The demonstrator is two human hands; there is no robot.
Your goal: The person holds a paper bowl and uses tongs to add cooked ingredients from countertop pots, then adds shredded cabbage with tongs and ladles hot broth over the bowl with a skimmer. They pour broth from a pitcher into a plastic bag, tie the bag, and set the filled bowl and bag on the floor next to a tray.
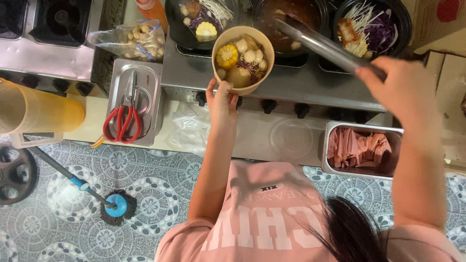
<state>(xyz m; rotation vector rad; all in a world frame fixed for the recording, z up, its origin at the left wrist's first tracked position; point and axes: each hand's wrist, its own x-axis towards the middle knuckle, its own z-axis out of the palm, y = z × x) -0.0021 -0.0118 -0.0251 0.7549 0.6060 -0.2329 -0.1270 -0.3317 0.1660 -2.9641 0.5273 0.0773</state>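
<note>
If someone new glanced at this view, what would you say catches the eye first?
First, the tan paper bowl at top centre, filled with corn, pale balls and shredded purple cabbage, held from below by the left hand. Next, the right hand at the right grips long metal tongs that reach into the middle dark pot on the stove. Red-handled scissors in a steel tray on the left also stand out.
</note>
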